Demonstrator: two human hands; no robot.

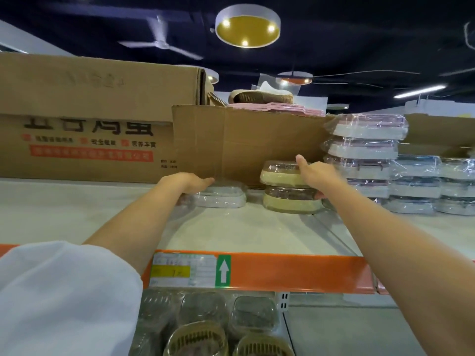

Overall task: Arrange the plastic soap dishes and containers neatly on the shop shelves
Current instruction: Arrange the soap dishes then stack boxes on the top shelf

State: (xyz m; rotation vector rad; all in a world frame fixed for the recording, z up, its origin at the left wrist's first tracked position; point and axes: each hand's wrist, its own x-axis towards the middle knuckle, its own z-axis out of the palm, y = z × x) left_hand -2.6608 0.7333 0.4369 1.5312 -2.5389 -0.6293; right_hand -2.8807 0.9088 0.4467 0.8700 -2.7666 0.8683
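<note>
You stand at a pale top shelf (231, 227) with an orange front rail (295, 273) that carries a price label (183, 269) and a green arrow sticker. Overhead runs a dark ceiling with round lamps (247, 25) and a ceiling fan (159, 42).

Your left hand (191, 182) lies over a single white wrapped soap dish (222, 196) at the middle of the shelf, fingers bent down over its far-left edge; the grip is on that dish. Your right hand (317, 176) presses against the right side of two stacked beige dishes (285, 187), index finger stretched up over the upper one and thumb under it. It holds the upper beige dish.

To the right stands a stack of pink-and-white wrapped containers (365, 150), at least four high, touching your right wrist. Further right sit two lower stacks of blue-and-white containers (434, 183), three each.

Behind the dishes a torn cardboard flap (244, 142) stands close against them, walling off the far side of the shelf. A large printed cardboard box (84, 119) fills the far left. Pink items (277, 107) show above the flap.

On the shelf below, near you, lie several wrapped brown dishes (253, 314) and two ribbed yellow ones (198, 337). Your white sleeve (64, 299) covers the near left.
</note>
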